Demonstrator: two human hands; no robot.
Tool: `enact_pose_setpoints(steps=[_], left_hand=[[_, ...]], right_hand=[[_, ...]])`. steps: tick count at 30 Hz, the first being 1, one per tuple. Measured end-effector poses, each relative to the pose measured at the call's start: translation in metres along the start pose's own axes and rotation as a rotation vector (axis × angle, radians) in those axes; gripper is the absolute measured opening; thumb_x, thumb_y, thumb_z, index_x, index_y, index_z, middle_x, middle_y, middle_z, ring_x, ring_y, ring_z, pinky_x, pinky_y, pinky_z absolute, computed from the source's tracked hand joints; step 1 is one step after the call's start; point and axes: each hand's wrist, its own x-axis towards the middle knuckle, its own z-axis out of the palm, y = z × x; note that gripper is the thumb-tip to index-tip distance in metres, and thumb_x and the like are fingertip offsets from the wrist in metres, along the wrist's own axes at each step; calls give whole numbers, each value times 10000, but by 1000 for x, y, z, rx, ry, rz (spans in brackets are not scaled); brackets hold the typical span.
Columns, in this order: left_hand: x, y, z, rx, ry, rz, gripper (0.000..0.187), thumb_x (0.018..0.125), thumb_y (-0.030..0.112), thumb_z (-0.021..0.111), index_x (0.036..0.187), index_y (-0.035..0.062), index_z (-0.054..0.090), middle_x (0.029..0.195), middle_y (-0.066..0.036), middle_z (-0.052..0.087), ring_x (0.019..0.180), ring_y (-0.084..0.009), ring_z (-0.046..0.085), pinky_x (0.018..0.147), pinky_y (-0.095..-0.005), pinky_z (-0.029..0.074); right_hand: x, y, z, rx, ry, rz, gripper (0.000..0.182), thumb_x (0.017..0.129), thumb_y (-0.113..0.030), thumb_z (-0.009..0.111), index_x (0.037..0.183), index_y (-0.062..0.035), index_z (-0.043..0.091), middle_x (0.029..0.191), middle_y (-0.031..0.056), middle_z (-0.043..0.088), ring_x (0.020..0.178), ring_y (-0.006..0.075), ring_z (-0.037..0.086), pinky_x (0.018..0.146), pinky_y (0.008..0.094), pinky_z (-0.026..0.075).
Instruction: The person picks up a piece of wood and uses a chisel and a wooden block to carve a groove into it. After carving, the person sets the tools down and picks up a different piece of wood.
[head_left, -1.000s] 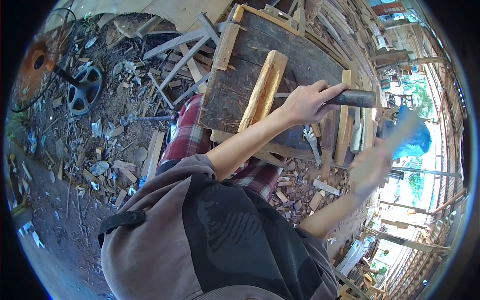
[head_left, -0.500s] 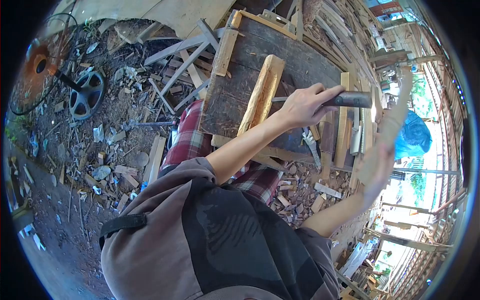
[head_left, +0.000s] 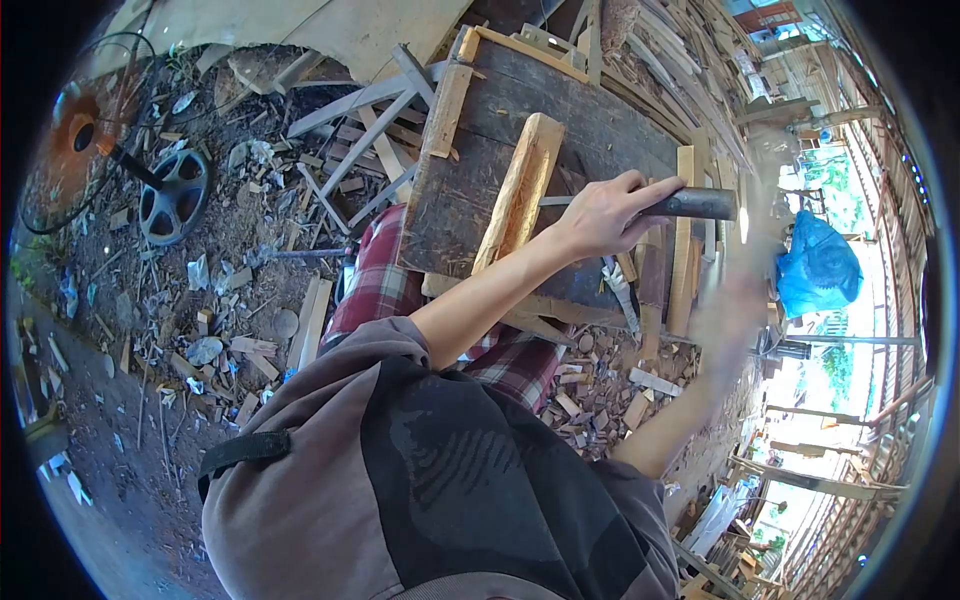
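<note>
The left hand (head_left: 605,215) is clamped around the dark handle of a chisel (head_left: 690,203), whose steel shank points toward the long pale wooden block (head_left: 518,193) lying lengthwise on the dark worktop (head_left: 470,190). The block sits in the middle of the worktop, just beside the chisel tip; whether the edge is actually biting into the wood cannot be told. The right hand (head_left: 728,318) is a blur out past the right edge of the worktop, with a pale streak rising above it that looks like a wooden mallet (head_left: 762,205); its grip is too smeared to judge.

The block's upper face looks freshly cut and hollowed along part of its length, so some shaping appears done, but the surface is rough and uneven, which suggests much carving remains. Wood chips (head_left: 600,385) litter the ground below, beside the plaid-clad leg (head_left: 385,275).
</note>
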Motion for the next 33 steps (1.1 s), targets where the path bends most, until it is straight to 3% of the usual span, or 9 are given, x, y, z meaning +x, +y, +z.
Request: enact_pose_setpoints(steps=[1, 4, 6, 9, 14, 33], left_hand=[[0, -2, -2, 5, 0, -23, 580, 829, 193, 681, 1373, 228, 482, 845, -123, 579, 669, -301, 608, 597, -392, 513], [-1, -7, -8, 12, 34, -71, 587, 826, 188, 686, 1375, 213, 481, 842, -124, 580, 667, -301, 608, 599, -386, 514], [-1, -8, -12, 5, 84, -58, 590, 823, 184, 691, 1375, 199, 483, 833, -120, 582, 656, -299, 607, 594, -384, 514], [0, -5, -10, 16, 92, 11, 584, 818, 164, 690, 1369, 184, 495, 833, -116, 585, 651, -272, 612, 568, -368, 510], [7, 13, -11, 33, 51, 206, 630, 770, 144, 704, 1365, 189, 503, 843, -101, 574, 633, -243, 591, 549, -355, 510], [10, -5, -5, -73, 127, 9, 617, 817, 160, 700, 1391, 173, 473, 853, -116, 574, 653, -257, 584, 604, -361, 502]], right_hand=[[6, 14, 23, -524, 108, -181, 380, 921, -336, 587, 1135, -22, 577, 680, -5, 501, 509, 67, 468, 410, 215, 381], [-1, 0, 29, -676, 390, -66, 504, 907, -410, 581, 1212, -10, 547, 706, 14, 512, 515, 70, 480, 412, 211, 375], [-2, -49, 41, 33, 486, 232, 482, 919, -364, 576, 1217, 13, 541, 663, 17, 480, 476, 73, 436, 401, 210, 345], [-6, -85, 52, -116, 585, 99, 510, 932, -380, 540, 1231, 32, 508, 654, 26, 466, 474, 72, 432, 404, 213, 339], [-16, -85, 51, -245, 542, 142, 508, 943, -384, 512, 1213, 46, 502, 648, 26, 456, 485, 70, 422, 405, 212, 341], [-32, -74, 36, -267, 500, 213, 518, 940, -414, 506, 1194, 37, 508, 639, 25, 461, 500, 74, 437, 420, 216, 373]])
